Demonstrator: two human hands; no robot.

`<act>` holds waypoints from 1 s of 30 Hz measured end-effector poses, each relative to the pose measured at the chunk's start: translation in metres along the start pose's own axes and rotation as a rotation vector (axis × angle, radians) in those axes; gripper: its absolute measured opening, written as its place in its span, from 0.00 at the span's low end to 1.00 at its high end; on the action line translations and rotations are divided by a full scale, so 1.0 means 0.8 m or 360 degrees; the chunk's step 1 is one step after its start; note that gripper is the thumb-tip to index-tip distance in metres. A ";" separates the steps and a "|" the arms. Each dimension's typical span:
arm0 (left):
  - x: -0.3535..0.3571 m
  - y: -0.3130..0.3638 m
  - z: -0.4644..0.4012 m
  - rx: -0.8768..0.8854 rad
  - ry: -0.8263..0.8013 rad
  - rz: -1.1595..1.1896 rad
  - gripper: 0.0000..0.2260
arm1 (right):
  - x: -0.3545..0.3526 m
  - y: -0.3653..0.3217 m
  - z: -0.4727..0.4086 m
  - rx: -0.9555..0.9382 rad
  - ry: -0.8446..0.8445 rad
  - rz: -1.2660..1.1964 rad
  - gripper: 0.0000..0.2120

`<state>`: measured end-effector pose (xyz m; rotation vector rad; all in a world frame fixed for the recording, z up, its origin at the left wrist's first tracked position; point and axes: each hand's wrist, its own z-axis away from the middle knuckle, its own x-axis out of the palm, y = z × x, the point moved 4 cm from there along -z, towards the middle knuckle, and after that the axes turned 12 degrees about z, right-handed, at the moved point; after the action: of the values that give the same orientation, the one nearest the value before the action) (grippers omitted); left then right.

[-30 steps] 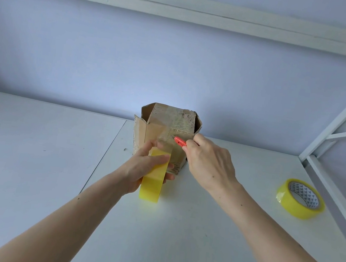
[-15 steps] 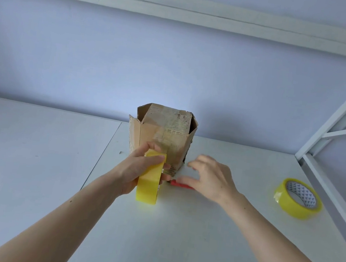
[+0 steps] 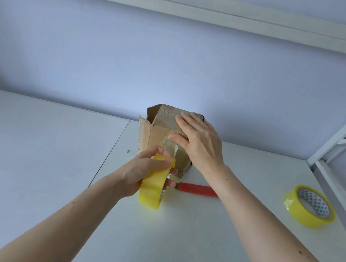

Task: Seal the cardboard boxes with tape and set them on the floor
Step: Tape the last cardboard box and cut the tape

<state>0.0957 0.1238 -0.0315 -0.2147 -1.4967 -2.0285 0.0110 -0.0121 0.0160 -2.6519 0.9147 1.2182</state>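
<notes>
2 hands on the job: the left hand [image 3: 140,171] grips the yellow tape roll [image 3: 154,184] upright against the cardboard box [image 3: 163,129] on the white table [image 3: 54,159]. The right hand [image 3: 199,143], fingers straight, has let go of the red cutter [image 3: 198,189], now lying just beside the box, and presses the box's taped face. 1 spare tape roll [image 3: 309,207] sits well apart.
</notes>
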 end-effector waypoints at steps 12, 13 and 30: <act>-0.004 -0.003 0.032 -0.0203 -0.0147 -0.0008 0.16 | 0.005 0.000 -0.003 0.0025 -0.0158 -0.0086 0.32; -0.003 -0.002 0.032 -0.0161 -0.0131 -0.0022 0.16 | 0.006 -0.002 -0.002 0.0028 -0.0160 -0.0094 0.32; 0.025 -0.006 0.037 0.0032 -0.0168 -0.0220 0.18 | -0.050 -0.014 0.059 0.0495 -0.0210 -0.0880 0.12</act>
<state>0.0707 0.1444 -0.0160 -0.2187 -1.6364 -2.1384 -0.0343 0.0313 0.0100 -2.3106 0.2818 0.9998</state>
